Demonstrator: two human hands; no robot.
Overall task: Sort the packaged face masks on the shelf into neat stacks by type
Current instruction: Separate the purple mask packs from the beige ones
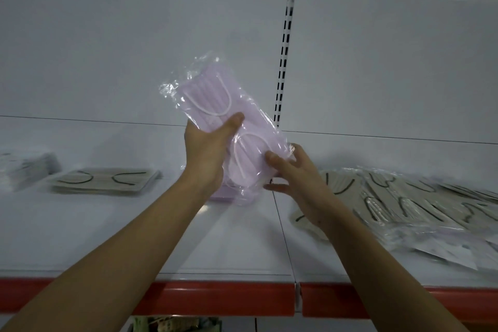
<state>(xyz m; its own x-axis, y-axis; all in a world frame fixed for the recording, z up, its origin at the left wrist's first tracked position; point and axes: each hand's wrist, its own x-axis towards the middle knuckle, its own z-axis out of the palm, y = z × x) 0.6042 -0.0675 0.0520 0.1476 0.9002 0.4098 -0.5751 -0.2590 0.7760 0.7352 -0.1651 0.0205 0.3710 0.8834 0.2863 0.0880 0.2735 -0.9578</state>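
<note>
Head view, only one cam. Both hands up over the shelf (242,237), sharing a pack of pink masks (215,100) in clear wrap. Left hand (207,148) grips the pack mid-length, thumb across the front, fingers hidden behind. Right hand (291,170) pinches the lower end — thumb on the front face, fingers under/behind the wrap. Neither hand is free.

Pack is tilted: long axis runs approx 11 o'clock to 5 o'clock, top end leaning back toward the rear panel, bottom end just above another pink pack (229,195) lying flat on the shelf directly below. Looks like that's the start of the pink stack.

Grey-beige packs w/ dark ear loops: a tidy stack (105,178) at 9 o'clock from the hands, a loose messy heap (404,202) at 3–4 o'clock, a few pale pink ones mixed in its near edge. A white-ish pile (24,167) far at 9 o'clock, blurred.

Judgement: next move prob. turns on laying the held pack down flat onto the pink one beneath, so its axis needs swinging to match — can't tell that one's exact heading, mostly covered. Drop spot is straight below, both hands equally near.
</note>
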